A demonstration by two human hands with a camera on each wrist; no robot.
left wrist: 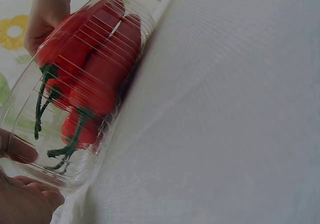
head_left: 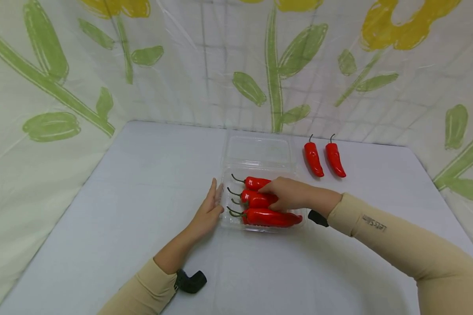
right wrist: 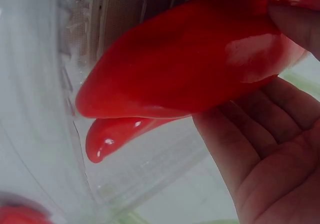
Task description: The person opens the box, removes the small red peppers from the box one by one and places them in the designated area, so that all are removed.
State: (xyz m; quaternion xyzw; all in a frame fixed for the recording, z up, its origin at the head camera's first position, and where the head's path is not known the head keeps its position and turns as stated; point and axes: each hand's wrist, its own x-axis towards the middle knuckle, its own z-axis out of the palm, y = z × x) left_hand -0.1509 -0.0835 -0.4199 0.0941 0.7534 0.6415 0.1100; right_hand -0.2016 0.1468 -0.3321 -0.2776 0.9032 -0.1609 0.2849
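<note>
A flower-patterned sheet (head_left: 173,87) hangs behind the table (head_left: 114,188). The table supports a clear container (head_left: 260,229) with its lid (head_left: 258,151) laid open at the rear. The left hand (head_left: 206,213) bears against the container's left end, fingers extended. The right hand (head_left: 289,194) grasps a red pepper (right wrist: 175,63) inside the container. Further red peppers (head_left: 272,217) lie beside it in the container. Two loose peppers (head_left: 313,158) rest on the table, right of the lid.

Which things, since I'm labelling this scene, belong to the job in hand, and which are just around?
Job:
left hand, right hand
clear hinged plastic box
glossy red peppers inside
probably two loose curved red peppers

Just around:
white table cover
yellow-flowered white sheet
</note>
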